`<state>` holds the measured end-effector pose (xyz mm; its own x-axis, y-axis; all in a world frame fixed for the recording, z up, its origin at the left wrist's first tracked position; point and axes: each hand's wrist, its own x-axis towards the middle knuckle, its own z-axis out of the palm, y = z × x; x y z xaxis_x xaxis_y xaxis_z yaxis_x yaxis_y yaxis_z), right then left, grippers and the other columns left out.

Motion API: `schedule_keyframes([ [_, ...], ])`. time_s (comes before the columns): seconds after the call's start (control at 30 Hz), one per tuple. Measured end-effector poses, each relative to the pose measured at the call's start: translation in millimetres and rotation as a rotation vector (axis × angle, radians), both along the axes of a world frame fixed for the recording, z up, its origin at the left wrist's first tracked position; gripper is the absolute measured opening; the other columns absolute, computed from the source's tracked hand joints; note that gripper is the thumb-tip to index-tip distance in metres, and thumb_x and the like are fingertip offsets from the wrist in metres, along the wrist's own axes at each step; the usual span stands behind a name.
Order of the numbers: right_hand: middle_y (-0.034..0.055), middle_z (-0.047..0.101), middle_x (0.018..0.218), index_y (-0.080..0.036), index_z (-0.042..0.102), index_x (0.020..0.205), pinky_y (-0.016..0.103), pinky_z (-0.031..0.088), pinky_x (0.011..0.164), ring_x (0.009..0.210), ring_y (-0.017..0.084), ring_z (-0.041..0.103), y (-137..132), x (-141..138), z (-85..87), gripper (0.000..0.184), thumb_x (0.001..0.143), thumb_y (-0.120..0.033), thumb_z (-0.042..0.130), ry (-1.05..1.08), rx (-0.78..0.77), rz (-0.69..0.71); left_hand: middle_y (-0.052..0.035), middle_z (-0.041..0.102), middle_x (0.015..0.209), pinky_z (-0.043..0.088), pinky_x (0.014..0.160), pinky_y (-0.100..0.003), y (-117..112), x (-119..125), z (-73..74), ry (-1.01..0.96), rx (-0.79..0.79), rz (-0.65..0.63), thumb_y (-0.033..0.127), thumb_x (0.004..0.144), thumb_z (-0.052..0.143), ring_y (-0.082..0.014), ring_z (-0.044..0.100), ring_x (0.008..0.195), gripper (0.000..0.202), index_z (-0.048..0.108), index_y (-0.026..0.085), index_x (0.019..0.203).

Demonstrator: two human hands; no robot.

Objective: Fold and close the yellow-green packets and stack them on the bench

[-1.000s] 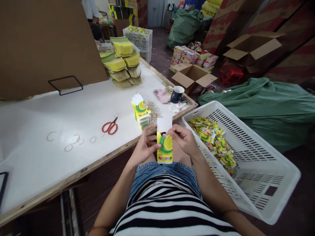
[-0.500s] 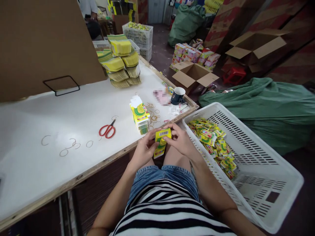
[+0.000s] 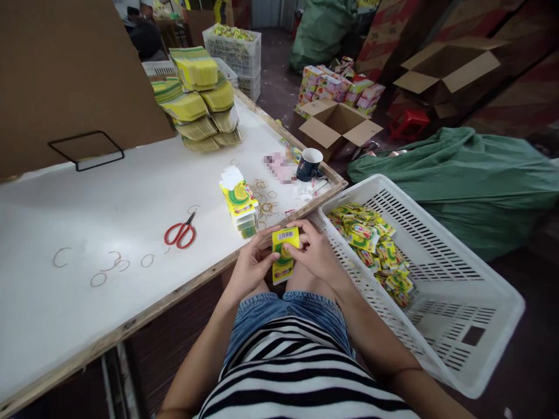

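Above my lap, my left hand (image 3: 252, 263) and my right hand (image 3: 315, 249) both pinch a small yellow and green packet (image 3: 283, 258) with its top flap folded down, barcode facing up. Each hand is closed on a side of it. A short stack of flat yellow packets (image 3: 239, 203) stands on the white table (image 3: 131, 192) just left of my hands. To my right, a white plastic crate (image 3: 437, 279) holds several folded packets (image 3: 371, 241).
Red scissors (image 3: 179, 233) and loose rubber bands (image 3: 266, 198) lie on the table. Bundles of flat packets (image 3: 198, 99) are piled at the far side, near a dark mug (image 3: 309, 164). Cardboard boxes (image 3: 336, 122), a green tarp (image 3: 458, 180) and another person (image 3: 140, 23) are beyond.
The packet's tall white top flap has been folded down, so the packet is now short with the barcode on top. My view has shifted slightly to the right.
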<state>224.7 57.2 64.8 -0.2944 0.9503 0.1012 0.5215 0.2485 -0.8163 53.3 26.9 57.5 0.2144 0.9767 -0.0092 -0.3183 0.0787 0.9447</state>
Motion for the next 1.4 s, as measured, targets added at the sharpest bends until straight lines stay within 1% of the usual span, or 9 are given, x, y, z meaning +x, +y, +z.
schedule_keyframes([
  [0.17, -0.0044, 0.059, 0.061, -0.022, 0.059, 0.123, 0.023, 0.040, 0.052, 0.053, 0.013, 0.055, 7.3, 6.2, -3.8, 0.036, 0.088, -0.030, 0.058, 0.059, 0.083, 0.010, -0.0118, 0.072, 0.113, 0.058, 0.080, -0.034, 7.6, -2.5, 0.2, -0.007, 0.011, 0.016, 0.028, 0.078, 0.075, -0.0254, 0.071, 0.097, 0.054, 0.053, 0.019, 0.126],
  [0.37, 0.0068, 0.069, 0.114, -0.024, 0.067, 0.116, 0.032, 0.053, 0.081, 0.099, 0.021, 0.066, 10.7, 11.5, -8.6, 0.028, 0.091, -0.032, 0.058, 0.310, 0.131, 0.022, -0.0128, 0.072, 0.112, 0.059, 0.080, -0.038, 10.9, 12.3, -3.5, 0.009, 0.062, -0.001, 0.029, 0.080, 0.073, -0.0263, 0.072, 0.094, 0.052, 0.052, 0.019, 0.126],
  [0.6, 0.0138, 0.061, 0.113, -0.017, 0.072, 0.105, 0.043, 0.047, 0.089, 0.107, 0.027, 0.055, 19.1, 37.0, 5.9, 0.025, 0.085, -0.030, 0.065, 0.105, 0.694, -0.693, -0.0163, 0.044, 0.149, 0.025, 0.117, -0.054, 46.3, -19.9, -6.2, 0.887, 0.517, 0.564, 0.031, 0.087, 0.063, -0.0306, 0.033, 0.143, 0.058, 0.043, 0.021, 0.140],
  [0.7, 0.0129, 0.064, 0.107, -0.017, 0.072, 0.102, 0.040, 0.047, 0.085, 0.103, 0.026, 0.057, 30.1, 25.5, -3.4, 0.025, 0.087, -0.033, 0.061, 0.166, 0.572, -0.611, -0.0213, 0.041, 0.150, 0.011, 0.116, -0.064, 60.8, -40.7, -21.2, 1.176, 0.461, 0.495, 0.032, 0.086, 0.064, -0.0354, 0.025, 0.145, 0.073, 0.029, 0.018, 0.148],
  [0.8, 0.0101, 0.069, 0.094, -0.016, 0.072, 0.102, 0.035, 0.048, 0.075, 0.083, 0.022, 0.060, 48.6, -10.9, -27.0, 0.032, 0.087, -0.041, 0.058, 0.286, 0.227, -0.462, -0.0215, 0.044, 0.148, 0.007, 0.117, -0.063, 61.2, -41.0, -36.2, 1.235, 0.475, 0.379, 0.029, 0.088, 0.060, -0.0330, 0.032, 0.143, 0.079, 0.016, 0.018, 0.152],
  [0.87, 0.0094, 0.070, 0.088, -0.014, 0.071, 0.104, 0.034, 0.049, 0.071, 0.074, 0.020, 0.059, 64.2, -39.0, -43.5, 0.040, 0.080, -0.045, 0.064, 0.404, -0.040, -0.368, -0.0205, 0.043, 0.149, 0.006, 0.118, -0.062, 56.7, -36.9, -40.8, 1.212, 0.509, 0.351, 0.027, 0.088, 0.059, -0.0311, 0.034, 0.142, 0.078, 0.015, 0.019, 0.152],
  [1.03, 0.0058, 0.070, 0.074, -0.015, 0.071, 0.081, 0.031, 0.051, 0.065, 0.065, 0.018, 0.060, 84.9, -71.9, -61.5, 0.036, 0.073, -0.050, 0.068, 0.525, -0.105, -0.297, -0.0183, 0.047, 0.147, 0.007, 0.119, -0.059, 45.5, -40.9, -29.0, 1.016, 0.501, 0.346, 0.030, 0.088, 0.060, -0.0297, 0.042, 0.138, 0.064, 0.033, 0.019, 0.146],
  [1.2, 0.0056, 0.072, 0.082, -0.016, 0.067, 0.091, 0.033, 0.053, 0.073, 0.075, 0.019, 0.065, 53.7, -56.4, -47.0, 0.031, 0.076, -0.044, 0.069, 0.670, -0.114, -0.319, -0.0148, 0.051, 0.144, 0.030, 0.116, -0.047, 36.6, -43.2, -9.0, 0.349, 0.332, 0.542, 0.041, 0.087, 0.061, -0.0282, 0.042, 0.138, 0.055, 0.049, 0.020, 0.136],
  [1.4, 0.0019, 0.071, 0.078, -0.019, 0.067, 0.084, 0.030, 0.052, 0.072, 0.073, 0.016, 0.064, 14.0, -56.4, -29.1, 0.025, 0.068, -0.034, 0.079, 0.893, -0.335, -0.227, -0.0137, 0.074, 0.108, 0.055, 0.091, -0.041, 28.5, -27.4, -12.3, -0.294, -0.053, 0.090, 0.060, 0.068, 0.074, -0.0318, 0.065, 0.111, 0.057, 0.070, 0.016, 0.103],
])
